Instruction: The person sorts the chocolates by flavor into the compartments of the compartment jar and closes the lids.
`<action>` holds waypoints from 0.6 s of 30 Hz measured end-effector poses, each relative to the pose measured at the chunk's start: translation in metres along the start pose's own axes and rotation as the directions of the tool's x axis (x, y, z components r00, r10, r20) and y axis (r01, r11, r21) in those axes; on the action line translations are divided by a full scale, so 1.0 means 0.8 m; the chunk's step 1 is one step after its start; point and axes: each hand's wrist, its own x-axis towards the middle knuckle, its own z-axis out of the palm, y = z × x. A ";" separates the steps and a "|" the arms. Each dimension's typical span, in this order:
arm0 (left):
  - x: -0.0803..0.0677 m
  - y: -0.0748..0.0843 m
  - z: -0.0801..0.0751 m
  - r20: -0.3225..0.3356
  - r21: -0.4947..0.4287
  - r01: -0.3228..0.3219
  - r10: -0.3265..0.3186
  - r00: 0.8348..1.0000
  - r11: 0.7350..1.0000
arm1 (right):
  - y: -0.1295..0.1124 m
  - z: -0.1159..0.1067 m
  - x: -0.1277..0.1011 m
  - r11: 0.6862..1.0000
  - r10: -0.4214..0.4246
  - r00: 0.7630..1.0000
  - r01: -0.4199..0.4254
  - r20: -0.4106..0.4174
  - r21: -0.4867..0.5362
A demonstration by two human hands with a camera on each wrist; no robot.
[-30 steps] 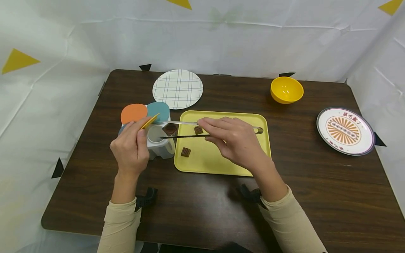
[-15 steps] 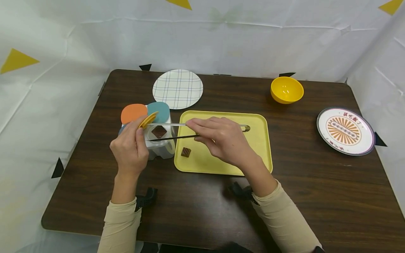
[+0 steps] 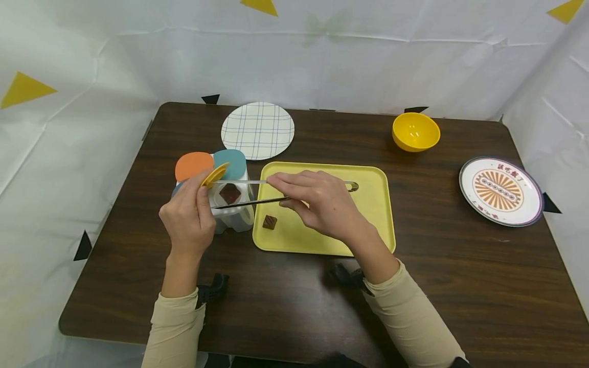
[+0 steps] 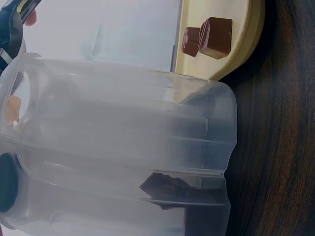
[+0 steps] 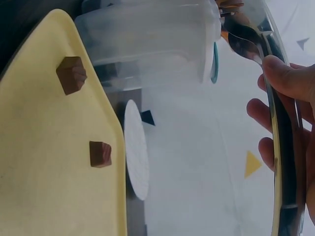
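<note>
Head view: the left hand [image 3: 187, 220] pinches the yellow lid [image 3: 215, 175] open on the white container [image 3: 232, 212]. The right hand [image 3: 322, 204] grips the tongs [image 3: 257, 191], their tips spread around a chocolate [image 3: 229, 193] over the compartment; a nudge against the rim could tip the container.

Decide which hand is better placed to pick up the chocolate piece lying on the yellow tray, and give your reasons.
The right hand. It grips the tongs and is over the yellow tray, close to the chocolate piece. The left hand is busy pinching the yellow lid at the container.
</note>
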 end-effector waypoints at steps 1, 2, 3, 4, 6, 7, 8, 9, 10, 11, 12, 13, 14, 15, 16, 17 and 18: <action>0.000 0.000 0.000 0.001 -0.002 0.001 -0.001 1.000 1.000 | 0.000 0.000 0.000 1.000 0.003 1.000 -0.003 0.003 0.001; 0.000 0.000 0.000 0.002 -0.003 0.003 -0.003 1.000 1.000 | 0.000 0.000 0.000 1.000 0.005 1.000 -0.005 0.005 0.001; 0.000 0.000 0.000 0.002 -0.005 0.004 -0.004 1.000 1.000 | 0.000 -0.001 0.000 1.000 0.006 1.000 -0.006 0.007 0.002; 0.000 0.000 0.000 0.003 -0.005 0.005 -0.005 1.000 1.000 | 0.000 -0.001 0.000 1.000 0.007 1.000 -0.007 0.008 0.001; 0.000 0.000 0.000 0.001 -0.007 0.007 -0.006 1.000 1.000 | 0.000 -0.001 0.000 1.000 0.008 1.000 -0.008 0.013 0.003; 0.000 0.000 0.000 0.000 -0.006 0.006 -0.006 1.000 1.000 | 0.000 -0.002 0.000 1.000 0.008 1.000 -0.008 0.013 0.005; 0.000 0.000 0.000 -0.001 -0.006 0.007 -0.007 1.000 1.000 | 0.000 -0.002 0.000 1.000 0.009 1.000 -0.009 0.014 0.007; 0.000 0.000 0.000 -0.002 -0.007 0.007 -0.007 1.000 1.000 | 0.000 -0.002 -0.001 1.000 0.009 1.000 -0.009 0.014 0.009; 0.000 0.000 0.000 -0.001 -0.006 0.006 -0.006 1.000 1.000 | 0.000 -0.003 -0.001 1.000 0.011 1.000 -0.011 0.014 0.011; 0.000 0.000 0.000 -0.002 -0.007 0.007 -0.007 1.000 1.000 | 0.001 -0.003 -0.002 1.000 0.012 1.000 -0.013 0.015 0.014; 0.000 0.000 0.000 -0.002 -0.008 0.007 -0.007 1.000 1.000 | 0.001 -0.003 -0.003 1.000 0.015 1.000 -0.015 0.015 0.015; 0.000 0.000 0.000 -0.002 -0.009 0.007 -0.007 1.000 1.000 | 0.002 -0.004 -0.004 1.000 0.018 1.000 -0.018 0.013 0.015; 0.000 0.000 0.000 -0.002 -0.012 0.007 -0.008 1.000 1.000 | 0.003 -0.004 -0.005 1.000 0.021 1.000 -0.022 0.013 0.016; 0.000 0.000 0.000 -0.001 -0.013 0.008 -0.008 1.000 1.000 | 0.004 -0.005 -0.007 0.999 0.027 1.000 -0.027 0.012 0.020; 0.000 0.000 0.000 0.001 -0.014 0.007 -0.007 1.000 1.000 | 0.005 -0.006 -0.009 0.999 0.033 0.999 -0.033 0.011 0.027; 0.000 0.000 0.000 0.002 -0.015 0.008 -0.008 1.000 1.000 | 0.006 -0.007 -0.011 0.999 0.040 0.999 -0.040 0.010 0.032; 0.000 0.000 0.000 0.003 -0.015 0.008 -0.008 1.000 1.000 | 0.007 -0.008 -0.013 0.998 0.050 0.999 -0.050 0.009 0.039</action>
